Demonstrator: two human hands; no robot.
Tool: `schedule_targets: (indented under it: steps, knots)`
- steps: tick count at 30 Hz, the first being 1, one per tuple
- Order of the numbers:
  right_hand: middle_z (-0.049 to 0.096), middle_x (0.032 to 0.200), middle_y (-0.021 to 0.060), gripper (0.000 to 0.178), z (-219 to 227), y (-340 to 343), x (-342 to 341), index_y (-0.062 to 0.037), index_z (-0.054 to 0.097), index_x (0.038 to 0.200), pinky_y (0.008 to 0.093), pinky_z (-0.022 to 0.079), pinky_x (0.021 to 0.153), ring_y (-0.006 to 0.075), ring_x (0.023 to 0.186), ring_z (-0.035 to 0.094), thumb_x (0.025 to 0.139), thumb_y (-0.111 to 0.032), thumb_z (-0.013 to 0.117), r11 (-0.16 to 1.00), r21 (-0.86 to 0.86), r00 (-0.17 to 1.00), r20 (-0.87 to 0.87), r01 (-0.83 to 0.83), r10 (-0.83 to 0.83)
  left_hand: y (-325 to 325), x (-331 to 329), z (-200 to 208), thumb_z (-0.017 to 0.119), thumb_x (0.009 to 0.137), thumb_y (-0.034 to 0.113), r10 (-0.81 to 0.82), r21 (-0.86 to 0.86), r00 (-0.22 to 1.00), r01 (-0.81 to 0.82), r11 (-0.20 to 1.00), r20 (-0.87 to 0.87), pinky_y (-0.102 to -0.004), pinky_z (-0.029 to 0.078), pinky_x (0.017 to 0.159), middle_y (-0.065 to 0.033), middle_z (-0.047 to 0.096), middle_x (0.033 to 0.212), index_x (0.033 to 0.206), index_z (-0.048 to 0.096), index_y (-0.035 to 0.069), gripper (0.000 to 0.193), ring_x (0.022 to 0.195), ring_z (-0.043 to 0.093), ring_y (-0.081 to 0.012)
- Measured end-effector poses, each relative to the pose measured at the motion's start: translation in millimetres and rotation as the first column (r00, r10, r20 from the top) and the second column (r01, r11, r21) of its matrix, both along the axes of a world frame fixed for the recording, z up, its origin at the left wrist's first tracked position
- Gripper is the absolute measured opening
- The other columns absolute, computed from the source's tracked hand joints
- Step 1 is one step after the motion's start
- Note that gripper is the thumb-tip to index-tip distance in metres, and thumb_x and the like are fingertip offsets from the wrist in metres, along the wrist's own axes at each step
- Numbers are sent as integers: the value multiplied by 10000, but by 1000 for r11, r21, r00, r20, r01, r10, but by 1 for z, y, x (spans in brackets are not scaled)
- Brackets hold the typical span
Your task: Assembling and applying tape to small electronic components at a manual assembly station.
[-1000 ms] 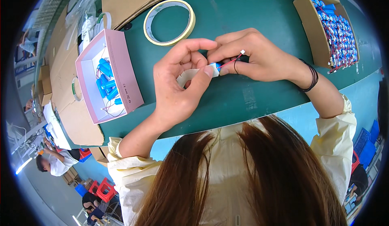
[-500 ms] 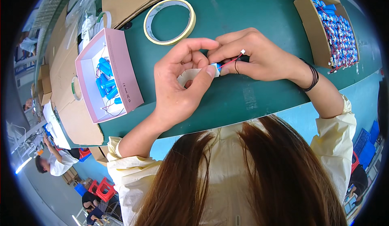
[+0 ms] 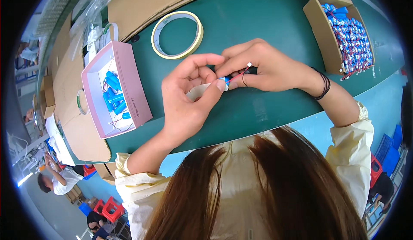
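Above the green table, my two hands meet in the middle of the view. My left hand [image 3: 186, 97] pinches a curled pale strip [image 3: 196, 93], perhaps tape or label backing, between thumb and fingers; part of it is hidden in the palm. Against the strip's end sits a small blue cylindrical battery [image 3: 227, 81], mostly covered by fingers. My right hand [image 3: 271, 66] is closed on this battery from the right. Its red and black wires come out over the right thumb and end in a white connector [image 3: 249, 64].
Left of my hands, a pink box [image 3: 138, 85] contains several blue batteries [image 3: 112, 81]. A roll of yellowish tape [image 3: 198, 35] lies beyond them. At the far right, a cardboard box [image 3: 320, 38] is packed with wired batteries [image 3: 350, 38]. Cardboard sheets [image 3: 81, 124] cover the table's left side.
The view has shifted slightly, so the table and boxes appear displaced. Both hands keep their grip on the strip and battery, with only slight finger movement.
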State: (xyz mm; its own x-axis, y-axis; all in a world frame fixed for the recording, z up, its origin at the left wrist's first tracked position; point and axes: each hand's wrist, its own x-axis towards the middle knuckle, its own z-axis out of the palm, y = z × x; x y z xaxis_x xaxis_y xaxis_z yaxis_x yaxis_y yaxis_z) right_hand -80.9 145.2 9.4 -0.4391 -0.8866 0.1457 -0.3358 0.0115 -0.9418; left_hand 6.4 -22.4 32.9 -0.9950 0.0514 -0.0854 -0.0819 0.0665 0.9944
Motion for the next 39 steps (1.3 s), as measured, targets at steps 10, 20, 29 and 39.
schedule_targets:
  steps: [10, 20, 29, 39]
  knots:
    - [603, 943, 91, 280, -2, 3, -2, 46, 585, 1005, 244, 435, 747, 114, 772, 545, 838, -146, 469, 971, -177, 831, 555, 158, -34, 2, 4, -5, 578, 770, -36, 138, 90, 990, -138, 986, 10, -162, 380, 578, 7, 505, 696, 1050, 526, -10, 286, 653, 475, -38]
    - [589, 789, 45, 94, -4, -6, 13, 13, 592, 813, 223, 441, 650, 87, 711, 525, 789, -75, 611, 967, -55, 919, 329, 250, -219, 8, 8, -9, 530, 816, -19, 80, 199, 995, -89, 976, 51, -175, 394, 530, -12, 528, 751, 1088, 496, -5, 274, 630, 474, -42]
    - [569, 883, 45, 77, -5, -5, 18, 14, 578, 828, 221, 431, 696, 81, 776, 512, 829, -61, 560, 969, -10, 910, 344, 248, -229, 6, 10, -9, 561, 796, -13, 99, 217, 994, -107, 970, 49, -169, 412, 521, -19, 541, 745, 962, 527, -22, 170, 592, 497, -43]
    - [587, 758, 24, 112, -9, -8, 21, 10, 583, 796, 212, 424, 587, 69, 657, 517, 806, -101, 593, 944, -73, 917, 275, 321, -290, 1, 8, -4, 585, 816, 61, 52, 117, 991, -67, 991, 120, -181, 428, 525, -30, 581, 727, 890, 570, -31, 119, 601, 532, -58]
